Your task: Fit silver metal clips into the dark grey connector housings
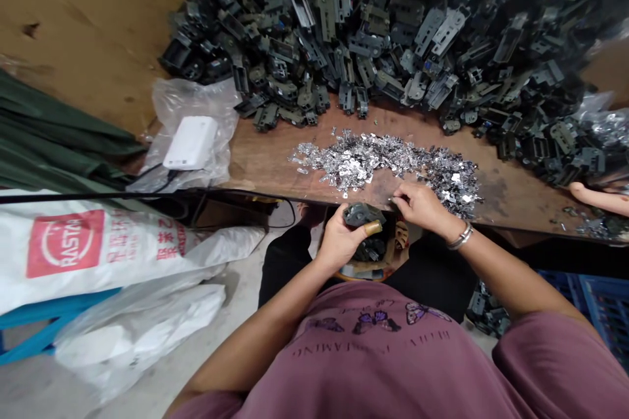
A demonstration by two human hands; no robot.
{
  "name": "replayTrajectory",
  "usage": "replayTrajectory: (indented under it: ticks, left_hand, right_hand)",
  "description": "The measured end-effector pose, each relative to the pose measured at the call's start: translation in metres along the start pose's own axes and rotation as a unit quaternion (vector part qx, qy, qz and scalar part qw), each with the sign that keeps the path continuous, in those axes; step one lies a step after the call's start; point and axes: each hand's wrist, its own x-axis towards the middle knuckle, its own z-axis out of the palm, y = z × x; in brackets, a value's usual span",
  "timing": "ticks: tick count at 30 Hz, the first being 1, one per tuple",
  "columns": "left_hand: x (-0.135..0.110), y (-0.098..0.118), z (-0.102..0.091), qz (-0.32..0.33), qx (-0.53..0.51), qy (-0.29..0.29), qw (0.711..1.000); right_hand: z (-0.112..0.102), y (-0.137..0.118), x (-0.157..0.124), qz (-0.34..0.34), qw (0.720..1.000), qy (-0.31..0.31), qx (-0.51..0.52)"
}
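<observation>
A housing point(362, 213) is gripped by the fingers of the left hand point(338, 240) at the bench point(260, 152) edge; a metal piece point(391, 200) is pinched in the right hand point(419, 205), near the pile point(361, 157).

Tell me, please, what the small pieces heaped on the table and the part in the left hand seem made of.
Small pieces: bright, probably metal, given their mirror-like glints. Part in the left hand: dark, fairly dull, perhaps plastic or painted metal.
</observation>
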Motion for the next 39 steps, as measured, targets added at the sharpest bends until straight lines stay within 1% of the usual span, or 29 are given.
replayTrajectory:
  ticks: [2,3,4,7,9,11,13,16,17,19,21,26,29,31,33,34,36,38,39]
  left_hand:
    - [0.000,0.001,-0.001,0.011,0.023,-0.001,1.000]
    - [0.000,0.001,-0.001,0.016,0.037,-0.003,0.999]
    - [-0.001,0.001,-0.002,0.024,0.053,-0.009,0.998]
    - [-0.003,-0.002,-0.004,0.056,0.087,-0.043,0.994]
    - [-0.005,-0.005,-0.005,0.070,0.092,-0.065,0.991]
    - [-0.007,-0.007,-0.008,0.064,0.085,-0.072,0.992]
    - [-0.009,-0.007,-0.011,0.038,0.077,-0.072,0.994]
    - [-0.011,-0.005,-0.015,0.005,0.074,-0.070,0.995]
    - [-0.012,-0.004,-0.016,0.002,0.077,-0.072,0.994]
    - [-0.013,-0.002,-0.017,0.002,0.081,-0.079,0.994]
    - [-0.014,-0.001,-0.018,0.005,0.083,-0.089,0.993]
    - [-0.011,-0.004,-0.023,-0.001,0.094,-0.120,0.988]
    - [-0.011,-0.004,-0.025,-0.004,0.099,-0.130,0.987]
    - [-0.012,-0.005,-0.024,-0.005,0.105,-0.126,0.987]
    - [-0.013,-0.006,-0.023,-0.007,0.111,-0.122,0.986]
    - [-0.013,-0.007,-0.023,-0.009,0.112,-0.121,0.986]
    - [-0.014,-0.008,-0.024,-0.015,0.107,-0.114,0.988]
    - [-0.014,-0.007,-0.025,-0.016,0.092,-0.096,0.991]
    - [-0.015,-0.005,-0.026,-0.014,0.084,-0.085,0.993]
  right_hand:
    - [-0.003,-0.012,-0.006,-0.016,0.995,0.010,0.097]
    - [-0.005,-0.018,-0.009,-0.024,0.992,0.010,0.122]
    - [-0.007,-0.023,-0.011,-0.033,0.991,0.008,0.129]
    - [-0.014,-0.033,-0.015,-0.060,0.993,-0.012,0.103]
    - [-0.019,-0.034,-0.017,-0.070,0.991,-0.043,0.107]
    - [-0.022,-0.032,-0.020,-0.083,0.987,-0.059,0.124]
    - [-0.021,-0.030,-0.027,-0.115,0.984,-0.029,0.129]
    - [-0.011,-0.030,-0.037,-0.201,0.973,0.041,0.108]
    - [-0.006,-0.031,-0.040,-0.229,0.967,0.052,0.097]
    - [0.003,-0.032,-0.042,-0.270,0.959,0.054,0.072]
    - [0.009,-0.033,-0.043,-0.287,0.955,0.052,0.052]
    - [0.011,-0.030,-0.041,-0.299,0.951,0.052,0.059]
    - [0.014,-0.028,-0.042,-0.320,0.944,0.058,0.057]
    - [0.020,-0.028,-0.044,-0.331,0.938,0.087,0.058]
    - [0.028,-0.028,-0.048,-0.332,0.932,0.129,0.070]
    - [0.031,-0.027,-0.050,-0.325,0.931,0.141,0.084]
    - [0.036,-0.025,-0.056,-0.299,0.935,0.139,0.131]
    - [0.037,-0.024,-0.062,-0.239,0.943,0.121,0.199]
    - [0.037,-0.023,-0.064,-0.190,0.944,0.121,0.241]
